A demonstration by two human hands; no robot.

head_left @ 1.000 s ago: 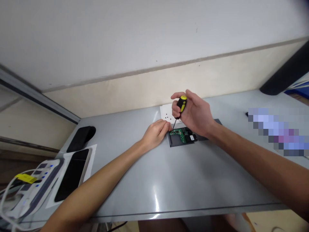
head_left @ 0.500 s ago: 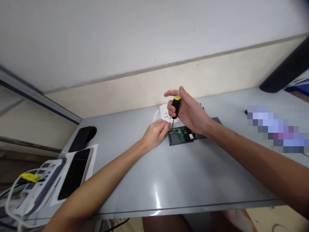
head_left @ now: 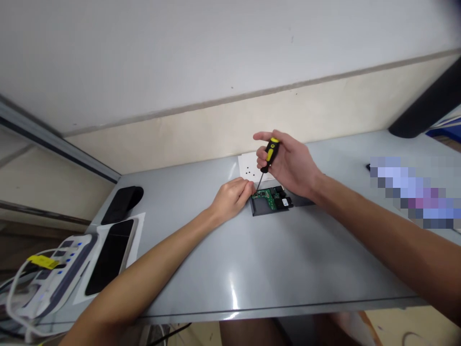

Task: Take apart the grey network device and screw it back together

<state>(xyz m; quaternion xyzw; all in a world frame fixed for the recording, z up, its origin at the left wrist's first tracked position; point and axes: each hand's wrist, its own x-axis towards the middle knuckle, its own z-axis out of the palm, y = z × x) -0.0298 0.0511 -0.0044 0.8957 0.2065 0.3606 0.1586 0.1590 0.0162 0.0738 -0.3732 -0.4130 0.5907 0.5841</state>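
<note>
My right hand (head_left: 291, 161) is closed round the black and yellow handle of a screwdriver (head_left: 271, 154), its index finger pointing out to the left. The handle leans right, and the thin shaft runs down to the upper left corner of a green circuit board (head_left: 268, 198). That board sits in a dark grey open casing (head_left: 261, 209). At the casing's left edge my left hand (head_left: 236, 197) rests with fingers curled, thumb and fingertips pinched at the corner beside the screwdriver tip. Whether a small part is between those fingertips is hidden.
Behind the casing lies a white sheet (head_left: 245, 162) with several small dark screws (head_left: 248, 170). On the left are a black case (head_left: 120, 204), a dark phone-like slab (head_left: 110, 257) and a white power strip (head_left: 59, 278) with cables. A black pipe (head_left: 427, 101) stands at right.
The screwdriver handle has tilted to the right and turned, showing its yellow side, as my right hand moved slightly right. My left hand stays at the casing corner.
</note>
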